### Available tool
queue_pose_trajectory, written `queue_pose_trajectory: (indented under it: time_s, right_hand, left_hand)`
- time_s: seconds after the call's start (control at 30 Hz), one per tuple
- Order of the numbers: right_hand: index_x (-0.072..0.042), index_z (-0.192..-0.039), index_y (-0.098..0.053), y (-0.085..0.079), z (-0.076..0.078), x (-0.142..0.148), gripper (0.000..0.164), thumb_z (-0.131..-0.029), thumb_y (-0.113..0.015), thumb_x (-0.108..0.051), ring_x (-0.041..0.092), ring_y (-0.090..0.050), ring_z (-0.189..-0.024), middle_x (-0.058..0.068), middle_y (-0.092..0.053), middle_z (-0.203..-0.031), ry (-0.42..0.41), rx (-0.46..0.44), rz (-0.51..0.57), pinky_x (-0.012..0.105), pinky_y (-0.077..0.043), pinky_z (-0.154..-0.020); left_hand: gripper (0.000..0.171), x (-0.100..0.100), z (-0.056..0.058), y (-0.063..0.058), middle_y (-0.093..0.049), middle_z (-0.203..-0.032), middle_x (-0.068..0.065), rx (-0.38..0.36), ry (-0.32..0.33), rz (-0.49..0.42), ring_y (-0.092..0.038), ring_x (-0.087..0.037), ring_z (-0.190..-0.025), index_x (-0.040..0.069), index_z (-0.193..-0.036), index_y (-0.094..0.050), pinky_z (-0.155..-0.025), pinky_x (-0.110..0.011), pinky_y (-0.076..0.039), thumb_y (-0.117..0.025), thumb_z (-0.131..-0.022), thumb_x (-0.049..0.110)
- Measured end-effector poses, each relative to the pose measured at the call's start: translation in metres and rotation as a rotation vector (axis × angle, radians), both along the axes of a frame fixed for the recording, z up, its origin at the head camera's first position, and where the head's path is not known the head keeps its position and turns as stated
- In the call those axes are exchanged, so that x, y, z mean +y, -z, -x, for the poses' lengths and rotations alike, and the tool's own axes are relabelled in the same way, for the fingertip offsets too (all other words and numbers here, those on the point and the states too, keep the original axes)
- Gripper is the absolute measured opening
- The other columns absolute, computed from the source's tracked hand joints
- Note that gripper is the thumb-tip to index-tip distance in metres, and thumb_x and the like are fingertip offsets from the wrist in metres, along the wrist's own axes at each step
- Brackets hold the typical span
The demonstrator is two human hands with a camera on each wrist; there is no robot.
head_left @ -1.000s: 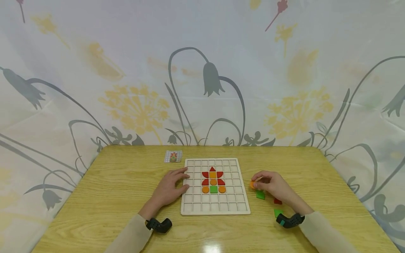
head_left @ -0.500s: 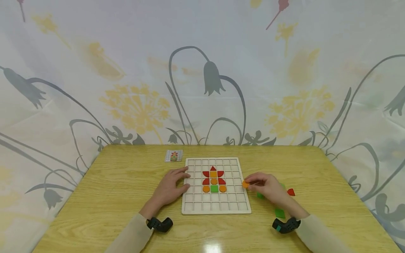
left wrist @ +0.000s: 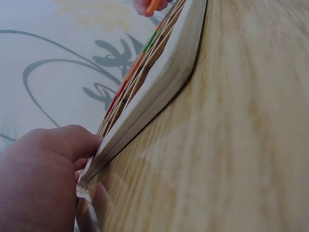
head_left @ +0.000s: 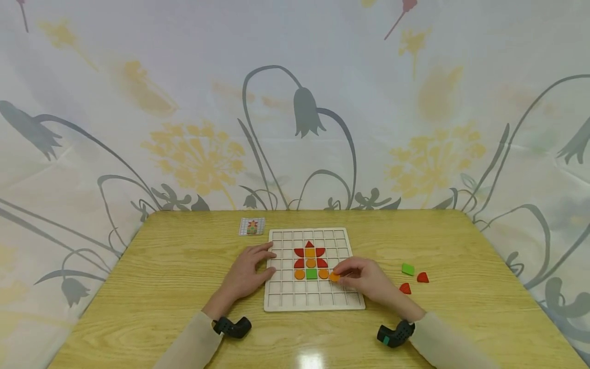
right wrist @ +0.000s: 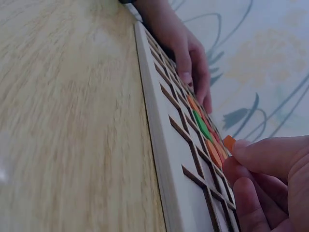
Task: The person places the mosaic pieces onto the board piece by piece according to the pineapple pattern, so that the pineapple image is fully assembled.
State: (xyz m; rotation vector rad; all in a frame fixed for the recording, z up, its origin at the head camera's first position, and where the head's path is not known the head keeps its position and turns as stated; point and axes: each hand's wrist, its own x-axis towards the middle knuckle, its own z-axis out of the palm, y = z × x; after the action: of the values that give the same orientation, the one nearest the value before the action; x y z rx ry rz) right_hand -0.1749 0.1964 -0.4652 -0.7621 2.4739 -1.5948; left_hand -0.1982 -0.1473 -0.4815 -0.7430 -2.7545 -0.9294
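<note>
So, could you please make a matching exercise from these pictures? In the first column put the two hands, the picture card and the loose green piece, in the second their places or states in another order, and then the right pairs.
Column one
1. Left hand
2. Right hand
3. Picture card
4. Loose green piece

Column two
A. Pinches an orange piece
B. Lies right of the board, near two red pieces
C. Touches the board's left edge
D. Lies just left of the board's far left corner

Right pairs: 1-C, 2-A, 3-D, 4-B
</note>
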Motion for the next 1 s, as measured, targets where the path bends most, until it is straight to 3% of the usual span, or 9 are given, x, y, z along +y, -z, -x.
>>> queue_pose_trajectory:
  time_s: [0.13, 0.37, 0.63, 1.0]
  right_hand:
    - [-0.004, -0.103, -0.075, -0.002, -0.002, -0.019, 0.014, -0.089, -0.075, -0.006, 0.016, -0.067, -0.093, 0.01, -0.07, -0.107, -0.048, 0.018, -0.015, 0.026, -0.056, -0.079]
    - [-0.019, -0.099, -0.077, 0.005, -0.002, -0.037, 0.013, -0.089, -0.075, -0.01, 0.008, -0.06, -0.08, -0.006, -0.07, -0.103, -0.096, 0.097, -0.128, 0.024, -0.053, -0.068]
    - [-0.016, -0.095, -0.078, 0.008, -0.003, -0.043, 0.012, -0.087, -0.077, -0.008, 0.007, -0.059, -0.079, -0.005, -0.069, -0.102, -0.096, 0.126, -0.11, 0.023, -0.05, -0.064]
    - [-0.018, -0.097, -0.079, 0.011, -0.004, -0.043, 0.011, -0.09, -0.075, -0.011, 0.009, -0.06, -0.09, -0.007, -0.067, -0.104, -0.075, 0.143, -0.143, 0.025, -0.051, -0.071]
  left_hand:
    - [0.031, -0.001, 0.0, 0.0, -0.05, -0.149, -0.004, 0.001, -0.003, -0.001, -0.044, -0.03, -0.134, 0.012, -0.121, -0.069, -0.11, -0.051, -0.035, -0.07, -0.093, 0.026]
    - [0.032, -0.001, 0.0, 0.001, -0.049, -0.149, -0.004, 0.003, 0.008, 0.004, -0.044, -0.03, -0.135, 0.012, -0.122, -0.069, -0.11, -0.052, -0.035, -0.069, -0.094, 0.027]
    - [0.032, -0.001, -0.001, 0.0, -0.05, -0.149, -0.004, 0.004, 0.007, -0.002, -0.044, -0.03, -0.134, 0.011, -0.122, -0.069, -0.11, -0.052, -0.036, -0.069, -0.094, 0.026]
    - [0.032, -0.001, 0.0, 0.003, -0.049, -0.149, -0.003, 0.008, 0.006, -0.001, -0.044, -0.03, -0.135, 0.011, -0.122, -0.069, -0.11, -0.053, -0.035, -0.069, -0.094, 0.026]
